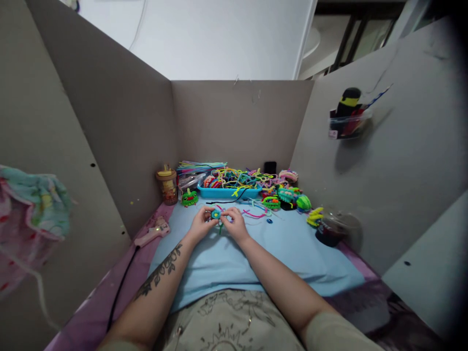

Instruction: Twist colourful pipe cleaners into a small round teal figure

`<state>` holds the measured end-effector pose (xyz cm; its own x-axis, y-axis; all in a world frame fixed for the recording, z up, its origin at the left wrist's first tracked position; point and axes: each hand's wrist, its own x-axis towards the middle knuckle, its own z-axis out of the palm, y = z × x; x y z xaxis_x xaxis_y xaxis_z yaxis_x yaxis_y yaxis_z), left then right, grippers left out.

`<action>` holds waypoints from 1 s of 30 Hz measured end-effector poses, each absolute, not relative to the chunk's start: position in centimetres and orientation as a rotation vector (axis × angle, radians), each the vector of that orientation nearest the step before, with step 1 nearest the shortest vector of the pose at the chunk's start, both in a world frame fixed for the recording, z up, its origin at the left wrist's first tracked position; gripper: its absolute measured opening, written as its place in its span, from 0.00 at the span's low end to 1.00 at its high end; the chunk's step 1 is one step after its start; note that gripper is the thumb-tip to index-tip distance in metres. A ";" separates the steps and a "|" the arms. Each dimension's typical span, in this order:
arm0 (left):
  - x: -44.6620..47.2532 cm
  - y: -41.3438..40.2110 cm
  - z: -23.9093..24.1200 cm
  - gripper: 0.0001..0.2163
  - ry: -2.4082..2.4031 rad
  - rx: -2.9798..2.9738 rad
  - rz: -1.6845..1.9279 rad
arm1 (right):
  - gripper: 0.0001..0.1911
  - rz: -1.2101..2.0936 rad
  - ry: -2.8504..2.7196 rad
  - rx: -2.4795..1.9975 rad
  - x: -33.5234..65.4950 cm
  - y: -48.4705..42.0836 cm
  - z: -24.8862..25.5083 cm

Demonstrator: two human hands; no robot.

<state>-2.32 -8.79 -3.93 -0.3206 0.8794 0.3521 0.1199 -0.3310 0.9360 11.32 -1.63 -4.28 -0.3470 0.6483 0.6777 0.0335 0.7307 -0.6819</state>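
Note:
Both my hands meet over the light blue mat (278,253), pinching one small craft piece (216,214) of teal and yellow pipe cleaner with a green stem hanging below. My left hand (200,224) grips its left side with curled fingers. My right hand (234,223) holds its right side, fingers closed on it. Loose pink and blue pipe cleaners (256,212) lie just beyond my right hand.
A blue tray (228,191) heaped with coloured pipe cleaners stands at the back, finished fuzzy pieces (288,197) to its right. A pink glue gun (153,233) with a black cord lies left. A jar (167,185) stands back left, a dark bowl (331,231) right. Cardboard walls enclose the desk.

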 end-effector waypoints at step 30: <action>-4.4 -8.9 -3.8 0.13 1.887 1.193 2.081 | 0.09 0.819 -1.880 -0.351 11.8 -2.6 -3.9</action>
<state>-4.37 -8.89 -3.79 -0.6910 0.5434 0.4768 0.4216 -0.2328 0.8764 11.85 -2.59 -3.87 -0.4454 0.5706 0.6899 -0.1168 0.7269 -0.6767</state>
